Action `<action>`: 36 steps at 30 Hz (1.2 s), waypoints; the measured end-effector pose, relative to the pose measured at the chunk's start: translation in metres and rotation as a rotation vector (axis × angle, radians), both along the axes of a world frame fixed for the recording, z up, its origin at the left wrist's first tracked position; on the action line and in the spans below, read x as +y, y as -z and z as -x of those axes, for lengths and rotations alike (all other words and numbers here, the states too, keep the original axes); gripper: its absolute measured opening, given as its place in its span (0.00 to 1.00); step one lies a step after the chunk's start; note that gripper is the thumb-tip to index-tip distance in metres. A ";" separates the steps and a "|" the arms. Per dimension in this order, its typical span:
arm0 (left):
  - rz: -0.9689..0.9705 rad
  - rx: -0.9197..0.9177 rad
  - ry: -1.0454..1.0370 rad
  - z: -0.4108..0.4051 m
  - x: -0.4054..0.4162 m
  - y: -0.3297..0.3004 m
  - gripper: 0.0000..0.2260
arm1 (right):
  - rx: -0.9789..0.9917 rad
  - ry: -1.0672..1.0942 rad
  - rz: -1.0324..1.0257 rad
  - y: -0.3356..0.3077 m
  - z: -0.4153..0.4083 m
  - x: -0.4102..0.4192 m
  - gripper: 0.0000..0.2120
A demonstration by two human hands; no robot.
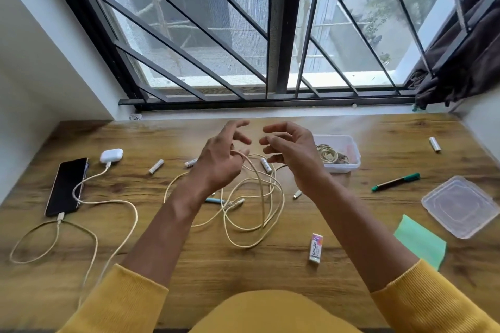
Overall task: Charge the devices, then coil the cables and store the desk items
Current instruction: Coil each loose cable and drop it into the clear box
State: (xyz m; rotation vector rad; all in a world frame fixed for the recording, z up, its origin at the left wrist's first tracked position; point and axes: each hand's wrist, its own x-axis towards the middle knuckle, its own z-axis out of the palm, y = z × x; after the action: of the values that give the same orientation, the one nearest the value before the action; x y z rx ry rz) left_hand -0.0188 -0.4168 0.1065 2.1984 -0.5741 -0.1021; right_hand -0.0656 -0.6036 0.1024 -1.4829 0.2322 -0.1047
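Wooden surface point(216, 265), frame centre: cream cable point(259, 184) is hooked by left hand point(219, 159), loose tangled loops hung below; right hand point(292, 151) curled beside, grip unclear.

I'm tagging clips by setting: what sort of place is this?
Most likely a home study corner: a wood-grain desk set under a barred window with a curtain, and a phone and earbud case plugged into charging cables.
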 end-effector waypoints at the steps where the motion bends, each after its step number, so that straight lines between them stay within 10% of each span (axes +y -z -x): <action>1: 0.024 -0.065 0.045 0.003 -0.001 -0.004 0.28 | 0.021 -0.048 -0.010 0.000 -0.001 0.001 0.08; 11: 0.254 0.046 0.345 0.036 -0.012 -0.021 0.15 | 0.339 -0.596 -0.464 0.014 -0.001 0.024 0.11; 15: 0.267 0.150 0.450 0.049 -0.022 -0.014 0.14 | 0.379 -0.729 -0.395 0.036 -0.012 0.025 0.28; 20: 0.436 0.302 0.539 0.048 -0.023 -0.005 0.15 | 0.331 -0.530 -0.267 0.018 -0.004 0.018 0.13; 25: 0.769 0.205 0.166 0.044 -0.017 -0.003 0.12 | 0.247 -0.398 -0.426 0.019 -0.008 0.016 0.10; 29: 0.547 0.056 -0.428 0.025 -0.012 0.014 0.05 | 0.201 -0.412 -0.428 0.012 -0.009 0.016 0.13; 36: 0.462 0.429 -0.252 0.013 -0.009 0.010 0.15 | 0.104 -0.556 -0.149 -0.004 0.003 0.029 0.15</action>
State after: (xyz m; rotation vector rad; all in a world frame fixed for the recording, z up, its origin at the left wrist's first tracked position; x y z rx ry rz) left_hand -0.0323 -0.4261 0.0965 1.7093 -0.0648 -0.2707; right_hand -0.0684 -0.5750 0.1059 -1.3576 -0.0929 0.4293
